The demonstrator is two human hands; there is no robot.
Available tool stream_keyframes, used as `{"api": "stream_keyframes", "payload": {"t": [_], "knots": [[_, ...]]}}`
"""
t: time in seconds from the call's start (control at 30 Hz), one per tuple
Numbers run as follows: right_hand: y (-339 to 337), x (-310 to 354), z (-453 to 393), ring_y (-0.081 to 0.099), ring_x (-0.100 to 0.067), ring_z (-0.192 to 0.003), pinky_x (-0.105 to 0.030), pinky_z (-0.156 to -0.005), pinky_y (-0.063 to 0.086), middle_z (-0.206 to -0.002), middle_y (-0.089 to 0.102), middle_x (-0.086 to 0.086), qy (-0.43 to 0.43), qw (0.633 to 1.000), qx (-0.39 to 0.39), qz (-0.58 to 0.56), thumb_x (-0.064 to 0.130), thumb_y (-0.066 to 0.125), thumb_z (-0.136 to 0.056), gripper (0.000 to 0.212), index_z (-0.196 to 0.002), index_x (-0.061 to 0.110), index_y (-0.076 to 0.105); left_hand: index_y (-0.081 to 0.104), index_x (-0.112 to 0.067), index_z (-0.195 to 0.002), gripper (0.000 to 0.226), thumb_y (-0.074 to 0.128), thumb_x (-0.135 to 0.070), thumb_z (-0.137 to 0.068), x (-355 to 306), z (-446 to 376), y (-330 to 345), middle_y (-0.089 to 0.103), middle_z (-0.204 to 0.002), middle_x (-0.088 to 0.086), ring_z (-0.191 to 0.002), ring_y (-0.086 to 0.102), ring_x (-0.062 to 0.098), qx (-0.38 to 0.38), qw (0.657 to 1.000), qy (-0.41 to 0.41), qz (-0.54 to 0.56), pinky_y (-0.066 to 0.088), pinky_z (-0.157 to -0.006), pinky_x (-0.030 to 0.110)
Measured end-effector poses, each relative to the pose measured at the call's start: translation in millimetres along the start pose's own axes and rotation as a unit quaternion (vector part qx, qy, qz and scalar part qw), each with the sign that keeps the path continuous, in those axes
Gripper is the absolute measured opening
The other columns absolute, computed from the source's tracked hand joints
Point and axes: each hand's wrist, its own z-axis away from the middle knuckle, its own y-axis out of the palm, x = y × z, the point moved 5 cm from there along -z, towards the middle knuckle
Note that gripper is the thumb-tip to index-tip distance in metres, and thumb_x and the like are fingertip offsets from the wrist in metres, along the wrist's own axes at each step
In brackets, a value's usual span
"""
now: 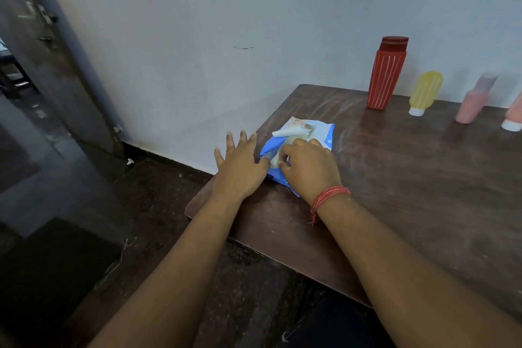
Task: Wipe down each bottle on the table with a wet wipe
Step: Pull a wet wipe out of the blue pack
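My left hand [240, 167] lies flat, steadying the wipe pack [299, 147]; my right hand [308, 169] pinches a wipe [275, 159]; bottles [385, 73] stand far right.

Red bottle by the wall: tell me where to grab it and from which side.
Grip the red bottle around its ribbed body below the cap, coming from the front, the table's open side. It stands upright close to the wall, with the yellow bottle close on its right; the vertical ribs should help the fingers hold.
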Motion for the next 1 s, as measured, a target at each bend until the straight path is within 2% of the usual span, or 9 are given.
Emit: {"api": "stream_keyframes", "payload": {"t": [0.17, 0.27, 0.37, 0.57, 0.7, 0.8, 0.9, 0.97, 1.0], "knots": [[2, -1, 0, 0.048, -0.021, -0.083, -0.039, -0.074, 0.045, -0.088, 0.056, 0.003, 0.022, 1.0, -0.014, -0.012, 0.027, 0.046, -0.097, 0.019, -0.078, 0.023, 0.047, 0.016, -0.027, -0.162, 0.065, 0.042, -0.043, -0.105, -2, 1, -1, 0.004, -0.171, 0.0, -0.156, -0.012, 0.023, -0.004, 1.0, 0.0, 0.0, -0.008, -0.123, 0.053], [2, 0, 0, 0.053, -0.021, -0.087, -0.039, -0.075, 0.047, -0.085, 0.055, 0.007, 0.029, 0.999, -0.02, -0.032, 0.034, 0.047, -0.096, 0.021, -0.08, 0.023, 0.054, 0.018, -0.027, -0.161, 0.064, 0.042, -0.044, -0.104, -4, 1, -1, 0.005, -0.171, 0.0, -0.156, -0.011, 0.023, 0.0, 1.0, 0.003, 0.009, -0.009, -0.123, 0.053], [5, 2, -1, 0.055, -0.022, -0.096, -0.041, -0.081, 0.049, -0.095, 0.062, 0.006, 0.025, 1.0, -0.004, -0.013, 0.042, 0.053, -0.093, 0.02, -0.094, 0.026, 0.066, 0.019, -0.027, -0.161, 0.065, 0.045, -0.043, -0.103, -2, -1, 1, 0.006, -0.171, 0.001, -0.156, -0.011, 0.024, 0.004, 1.0, 0.0, -0.001, -0.008, -0.123, 0.053], [7, -1, -1, 0.043, -0.02, -0.086, -0.037, -0.077, 0.04, -0.086, 0.05, 0.008, 0.044, 0.998, -0.006, -0.036, 0.032, 0.047, -0.096, 0.02, -0.087, 0.025, 0.063, 0.019, -0.027, -0.161, 0.068, 0.047, -0.045, -0.101, -3, -2, 1, 0.007, -0.171, 0.002, -0.157, -0.009, 0.025, -0.001, 1.0, -0.002, -0.012, -0.006, -0.123, 0.055], [5, -7, -2, 0.05, -0.022, -0.086, -0.041, -0.078, 0.047, -0.083, 0.057, 0.006, 0.062, 0.99, -0.016, -0.126, 0.022, 0.053, -0.091, 0.013, -0.079, 0.025, 0.059, 0.021, -0.025, -0.161, 0.067, 0.047, -0.043, -0.102, -2, 0, 0, 0.009, -0.171, 0.002, -0.157, -0.009, 0.025, -0.01, 1.0, 0.003, 0.004, -0.006, -0.124, 0.054], [4, -13, -2, 0.055, -0.021, -0.079, -0.042, -0.075, 0.051, -0.078, 0.06, 0.006, 0.076, 0.97, -0.039, -0.227, 0.012, 0.058, -0.085, 0.018, -0.072, 0.024, 0.057, 0.022, -0.025, -0.16, 0.065, 0.044, -0.047, -0.103, -4, 0, -1, 0.01, -0.17, 0.001, -0.157, -0.008, 0.023, -0.016, 1.0, 0.007, 0.026, -0.006, -0.124, 0.054], [1, -19, -1, 0.061, -0.015, -0.077, -0.025, -0.073, 0.051, -0.081, 0.067, 0.003, 0.096, 0.934, -0.058, -0.34, 0.007, 0.06, -0.088, 0.013, -0.078, 0.015, 0.063, 0.021, -0.025, -0.161, 0.068, 0.042, -0.053, -0.102, -10, -1, 1, 0.009, -0.171, 0.002, -0.157, -0.008, 0.024, -0.017, 0.999, 0.014, 0.033, -0.007, -0.123, 0.053], [-2, -22, 1, 0.059, -0.006, -0.072, -0.01, -0.064, 0.044, -0.082, 0.066, 0.005, 0.116, 0.912, -0.059, -0.39, 0.007, 0.058, -0.091, 0.014, -0.08, 0.015, 0.06, 0.019, -0.024, -0.161, 0.071, 0.041, -0.055, -0.101, -14, -3, 2, 0.006, -0.171, 0.003, -0.157, -0.009, 0.025, -0.022, 0.999, 0.016, 0.021, -0.005, -0.123, 0.055], [-3, -23, 1, 0.056, -0.004, -0.069, -0.007, -0.061, 0.042, -0.08, 0.064, 0.007, 0.122, 0.905, -0.062, -0.402, 0.007, 0.057, -0.092, 0.015, -0.081, 0.016, 0.057, 0.018, -0.023, -0.161, 0.072, 0.04, -0.057, -0.101, -15, -4, 3, 0.005, -0.171, 0.003, -0.157, -0.009, 0.025, -0.025, 1.0, 0.014, 0.013, -0.004, -0.123, 0.056]]}}
